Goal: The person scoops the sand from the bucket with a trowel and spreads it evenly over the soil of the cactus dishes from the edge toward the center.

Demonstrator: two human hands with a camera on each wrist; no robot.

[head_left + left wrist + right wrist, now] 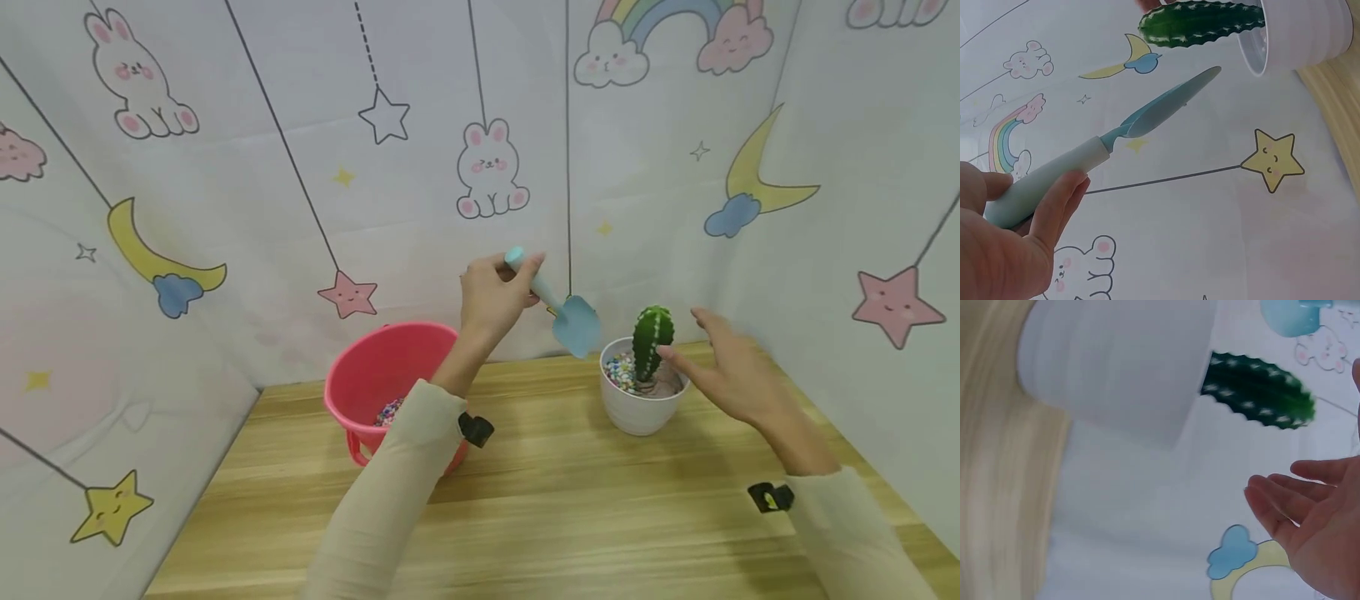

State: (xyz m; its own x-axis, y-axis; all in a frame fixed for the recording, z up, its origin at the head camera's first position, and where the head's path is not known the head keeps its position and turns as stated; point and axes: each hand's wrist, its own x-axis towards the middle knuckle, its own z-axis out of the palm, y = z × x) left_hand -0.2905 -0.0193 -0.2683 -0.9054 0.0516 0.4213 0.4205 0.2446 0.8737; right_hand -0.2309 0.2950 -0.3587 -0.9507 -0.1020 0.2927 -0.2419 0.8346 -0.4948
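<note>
My left hand grips the pale handle of a small blue garden trowel, held above the table between the bucket and the pot. In the left wrist view the trowel's blade points toward the potted plant. A green cactus stands upright in a white pot, with colourful beads on the left of the pot's top and a bare pinkish-brown patch on the right. Beside the cactus, my right hand is spread with nothing in it; in the right wrist view its fingers are apart from the cactus.
A pink bucket stands at the left with colourful beads inside, partly behind my left forearm. The wooden table meets a cloth backdrop printed with rabbits, stars and moons at its back and sides.
</note>
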